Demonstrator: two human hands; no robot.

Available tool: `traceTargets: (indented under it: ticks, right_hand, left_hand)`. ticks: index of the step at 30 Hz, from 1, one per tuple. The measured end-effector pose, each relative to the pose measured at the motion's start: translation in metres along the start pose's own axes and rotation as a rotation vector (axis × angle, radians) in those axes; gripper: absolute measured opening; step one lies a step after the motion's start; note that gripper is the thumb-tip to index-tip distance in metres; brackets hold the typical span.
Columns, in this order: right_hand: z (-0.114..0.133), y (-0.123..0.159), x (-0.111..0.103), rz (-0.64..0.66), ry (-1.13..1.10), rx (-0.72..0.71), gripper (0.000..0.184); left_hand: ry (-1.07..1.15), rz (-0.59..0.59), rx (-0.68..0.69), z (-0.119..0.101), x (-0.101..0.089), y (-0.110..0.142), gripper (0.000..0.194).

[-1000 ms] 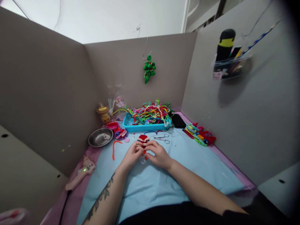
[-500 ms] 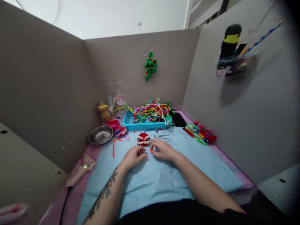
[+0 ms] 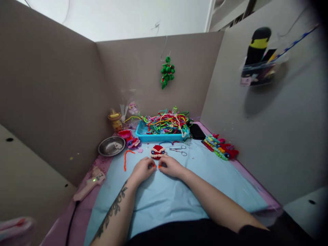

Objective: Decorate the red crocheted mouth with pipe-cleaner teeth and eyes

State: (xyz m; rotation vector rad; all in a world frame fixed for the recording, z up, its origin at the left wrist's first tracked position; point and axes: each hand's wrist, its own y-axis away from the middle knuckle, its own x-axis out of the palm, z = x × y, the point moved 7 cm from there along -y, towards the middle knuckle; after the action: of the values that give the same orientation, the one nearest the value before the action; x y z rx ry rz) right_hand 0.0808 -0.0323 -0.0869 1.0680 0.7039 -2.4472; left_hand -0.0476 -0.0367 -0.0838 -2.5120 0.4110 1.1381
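Note:
My left hand (image 3: 142, 169) is closed in a pinch, with a bit of orange pipe cleaner (image 3: 154, 166) showing at its fingertips. Facing it closely, my right hand (image 3: 172, 166) also pinches something orange, a small pipe cleaner bit (image 3: 159, 167). Whether the two bits are one piece I cannot tell. Just beyond the hands sits a round red fuzzy head (image 3: 158, 151) with blue eyes and cream trim, partly covered by my right hand. A longer bent orange pipe cleaner (image 3: 125, 161) lies to the left. Small scissors (image 3: 180, 150) lie beyond my right hand.
A blue tray (image 3: 161, 138) heaped with colourful pipe cleaners stands at the back. At left are a metal bowl (image 3: 104, 152) with small white pieces and a pink glue gun (image 3: 88, 187). Fuzzy colourful figures (image 3: 221, 147) and a black phone (image 3: 196, 131) lie right. Grey panels enclose the table.
My right hand has moved left, bringing its orange bit close to my left hand. The left thumb and fingers have closed, and orange now shows between them.

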Motion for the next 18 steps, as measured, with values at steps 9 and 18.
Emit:
traceTargets:
  ticks: [9, 18]
  right_hand:
    - [-0.009, -0.001, 0.006, 0.002, -0.063, 0.108, 0.013]
    - [-0.015, 0.002, 0.005, 0.0, -0.118, 0.151, 0.021]
  left_hand:
    - [0.054, 0.036, -0.042, 0.012, -0.005, 0.002, 0.017]
    - [0.064, 0.016, -0.073, 0.014, -0.007, 0.003, 0.022]
